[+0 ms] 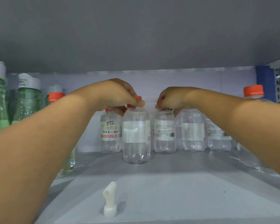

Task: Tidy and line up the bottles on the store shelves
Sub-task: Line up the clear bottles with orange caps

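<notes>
- At the middle of the frame, the left hand (118, 96) is curled over the red cap of a clear bottle (136, 136); thumb and fingers pinch the cap from above.
- This clear bottle stands upright on the grey shelf (168, 183), long axis vertical, cap pointing up. It is a little forward of the row behind it. Its white label shows only a blank side, with some red letters at the right edge.
- Just right of centre, the right hand (171, 98) closes in the same way on the cap of a second clear bottle (164, 135). This one is also upright, and its label shows small print and a barcode toward the viewer.
- Behind and to the left of the first bottle stands a labelled bottle (111, 133) with red letters and a small price sticker facing forward. It is upright too.
- To the right, two more clear bottles (192, 135) stand in the back row, partly hidden by the right forearm.
- At the far right edge, a red-capped bottle (253, 92) is seen above the arm.
- At the left of the frame stand green bottles (27, 102) with white caps, all upright.
- Low in the centre, a small white plastic nozzle (110, 199) stands alone on the shelf, well apart from the bottles.
</notes>
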{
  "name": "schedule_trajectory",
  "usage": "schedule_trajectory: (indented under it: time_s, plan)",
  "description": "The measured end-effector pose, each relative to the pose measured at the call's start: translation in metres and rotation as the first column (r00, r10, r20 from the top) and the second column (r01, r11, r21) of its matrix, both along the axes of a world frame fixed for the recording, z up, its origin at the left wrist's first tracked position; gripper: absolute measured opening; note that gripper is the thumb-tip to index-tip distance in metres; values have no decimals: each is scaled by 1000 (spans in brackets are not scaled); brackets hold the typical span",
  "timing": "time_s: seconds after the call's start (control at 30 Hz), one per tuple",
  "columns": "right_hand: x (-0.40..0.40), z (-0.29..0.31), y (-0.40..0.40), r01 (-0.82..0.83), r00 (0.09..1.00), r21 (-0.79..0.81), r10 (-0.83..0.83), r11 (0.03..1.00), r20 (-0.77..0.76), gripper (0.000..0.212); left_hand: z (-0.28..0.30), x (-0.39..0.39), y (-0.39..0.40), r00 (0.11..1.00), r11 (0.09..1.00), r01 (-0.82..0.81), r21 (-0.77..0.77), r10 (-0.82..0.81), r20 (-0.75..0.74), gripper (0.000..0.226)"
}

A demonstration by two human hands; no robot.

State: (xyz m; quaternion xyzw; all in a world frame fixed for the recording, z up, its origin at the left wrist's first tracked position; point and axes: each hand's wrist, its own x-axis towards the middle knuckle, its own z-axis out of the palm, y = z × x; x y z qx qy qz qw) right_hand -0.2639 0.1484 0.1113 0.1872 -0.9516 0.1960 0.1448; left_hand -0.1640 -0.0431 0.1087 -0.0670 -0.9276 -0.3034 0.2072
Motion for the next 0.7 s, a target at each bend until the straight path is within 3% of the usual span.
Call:
schedule_trajectory:
  time_s: [0.13, 0.27, 0.4, 0.53, 0.7]
  plan:
    - [3, 1, -8, 75, 994, 38, -72, 996, -81, 22, 4, 4, -5, 996, 997, 69, 25, -71, 48, 20]
    - [12, 0, -8, 127, 986, 38, -131, 991, 105, 43, 1, 3, -2, 994, 997, 69, 31, -71, 79, 18]
    - [10, -5, -10, 107, 994, -32, -106, 994, 29, 39, -2, 4, 3, 994, 998, 22, -54, -16, 110, 38]
    - [1, -12, -15, -52, 998, -160, 56, 986, 21, 26, -1, 6, -1, 994, 999, 41, -33, -37, 106, 28]
    - [5, -12, -16, -22, 998, -218, 36, 976, 60, 42, 9, 15, -14, 969, 988, 157, 16, -157, 190, 26]
